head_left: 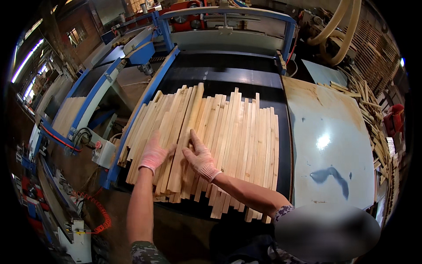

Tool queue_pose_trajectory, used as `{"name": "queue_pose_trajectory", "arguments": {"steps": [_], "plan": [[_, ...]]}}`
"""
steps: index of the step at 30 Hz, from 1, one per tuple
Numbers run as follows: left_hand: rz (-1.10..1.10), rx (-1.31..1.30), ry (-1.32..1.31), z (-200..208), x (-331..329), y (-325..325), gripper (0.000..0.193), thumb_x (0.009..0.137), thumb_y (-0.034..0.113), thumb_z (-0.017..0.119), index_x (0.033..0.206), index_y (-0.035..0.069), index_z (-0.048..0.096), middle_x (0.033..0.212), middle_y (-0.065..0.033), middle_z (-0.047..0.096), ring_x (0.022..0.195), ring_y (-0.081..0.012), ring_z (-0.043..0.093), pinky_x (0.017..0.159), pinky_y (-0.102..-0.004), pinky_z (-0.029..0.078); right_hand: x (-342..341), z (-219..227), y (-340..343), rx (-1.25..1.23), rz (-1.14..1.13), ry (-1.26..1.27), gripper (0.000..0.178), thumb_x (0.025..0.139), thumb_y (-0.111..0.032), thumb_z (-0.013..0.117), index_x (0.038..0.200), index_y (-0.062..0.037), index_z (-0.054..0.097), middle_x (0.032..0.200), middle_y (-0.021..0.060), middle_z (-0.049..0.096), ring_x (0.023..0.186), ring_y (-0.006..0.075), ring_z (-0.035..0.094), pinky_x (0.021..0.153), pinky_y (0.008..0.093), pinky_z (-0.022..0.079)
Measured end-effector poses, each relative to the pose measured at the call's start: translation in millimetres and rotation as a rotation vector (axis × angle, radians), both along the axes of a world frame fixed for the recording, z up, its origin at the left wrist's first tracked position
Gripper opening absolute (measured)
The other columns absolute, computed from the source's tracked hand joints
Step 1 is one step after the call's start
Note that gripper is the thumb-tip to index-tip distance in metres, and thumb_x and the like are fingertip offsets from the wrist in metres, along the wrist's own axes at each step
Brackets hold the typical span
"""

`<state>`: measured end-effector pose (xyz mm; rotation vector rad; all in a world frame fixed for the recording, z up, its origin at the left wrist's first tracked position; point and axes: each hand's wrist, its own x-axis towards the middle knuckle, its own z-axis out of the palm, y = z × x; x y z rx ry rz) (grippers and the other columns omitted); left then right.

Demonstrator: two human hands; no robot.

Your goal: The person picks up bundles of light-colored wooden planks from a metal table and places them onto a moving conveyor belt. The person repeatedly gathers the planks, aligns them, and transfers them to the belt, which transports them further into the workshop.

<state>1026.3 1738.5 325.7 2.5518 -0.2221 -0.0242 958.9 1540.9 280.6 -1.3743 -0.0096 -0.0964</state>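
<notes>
Pale wooden strips [239, 132] of uneven lengths lie side by side across a black conveyor belt [184, 66]. My left hand [154, 152], in a pinkish knit glove, rests open on strips left of the middle, its thumb apart from the fingers. Between my hands runs a darker, rounded-looking wooden piece [192, 115], higher than the strips beside it. Right of that piece is my right hand [200, 158], gloved the same way, index finger and thumb apart near its edge. Some of the right fingers are hidden.
A blue-framed gantry [228, 13] spans the belt's far end. Beside the belt on the right stands a stained pale sheet-topped table [325, 145], with scrap sticks [373, 127] heaped beyond. On the left are another blue-edged conveyor [85, 97], a control box [104, 153] and a coiled red hose [103, 215].
</notes>
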Motion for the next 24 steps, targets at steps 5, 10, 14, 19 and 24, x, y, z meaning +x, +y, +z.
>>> {"name": "queue_pose_trajectory", "arguments": {"steps": [5, 10, 14, 19, 24], "plan": [[0.199, 0.049, 0.21, -1.0, 6.3, 17.9, 0.077, 0.095, 0.044, 0.079, 0.154, 0.0, 0.054, 0.147, -0.0294, 0.065, 0.131, -0.0447, 0.064, 0.112, -0.0483, 0.051, 3.9, 31.5, -20.2, -0.446, 0.052, 0.333, 0.092, 0.098, -0.034, 0.078, 0.167, 0.0055, 0.032, 0.153, 0.0317, 0.058, 0.134, 0.0349, 0.065, 0.107, 0.0412, 0.056], [-0.006, -0.135, 0.221, 31.9, -12.1, -3.3, 0.064, 0.095, 0.026, 0.077, 0.15, 0.0, 0.059, 0.137, -0.0225, 0.072, 0.121, -0.0361, 0.07, 0.107, -0.0426, 0.054, 13.2, 50.1, -14.9, -0.418, 0.151, 0.454, 0.069, 0.094, -0.036, 0.079, 0.141, 0.0094, 0.057, 0.13, 0.0317, 0.07, 0.123, 0.0375, 0.07, 0.105, 0.0448, 0.056], [-0.087, -0.398, 0.235, 70.7, -51.2, -28.5, 0.067, 0.092, 0.013, 0.075, 0.154, 0.001, 0.054, 0.132, -0.0165, 0.072, 0.118, -0.0249, 0.069, 0.104, -0.037, 0.055, -23.3, 40.5, -31.3, -0.372, -0.041, 0.278, 0.066, 0.094, -0.035, 0.078, 0.139, 0.0092, 0.058, 0.122, 0.0288, 0.073, 0.118, 0.0398, 0.072, 0.104, 0.045, 0.057], [-0.182, -0.444, 0.212, 103.9, -114.4, -108.5, 0.078, 0.093, 0.01, 0.076, 0.163, -0.001, 0.043, 0.138, -0.0156, 0.069, 0.121, -0.0217, 0.068, 0.104, -0.0365, 0.057, -95.9, 55.7, -109.9, -0.165, -0.001, 0.225, 0.069, 0.094, -0.041, 0.08, 0.139, 0.0063, 0.058, 0.132, 0.0284, 0.068, 0.126, 0.0385, 0.067, 0.106, 0.0466, 0.054], [-0.281, -0.588, 0.26, 94.6, -183.3, -223.5, 0.078, 0.097, 0.008, 0.076, 0.165, -0.001, 0.039, 0.14, -0.0154, 0.069, 0.121, -0.0203, 0.068, 0.104, -0.0347, 0.058, -184.2, 72.0, -233.1, -0.354, -0.183, 0.171, 0.065, 0.093, -0.042, 0.082, 0.135, 0.0034, 0.061, 0.126, 0.026, 0.068, 0.118, 0.0378, 0.068, 0.103, 0.0464, 0.055]]}}
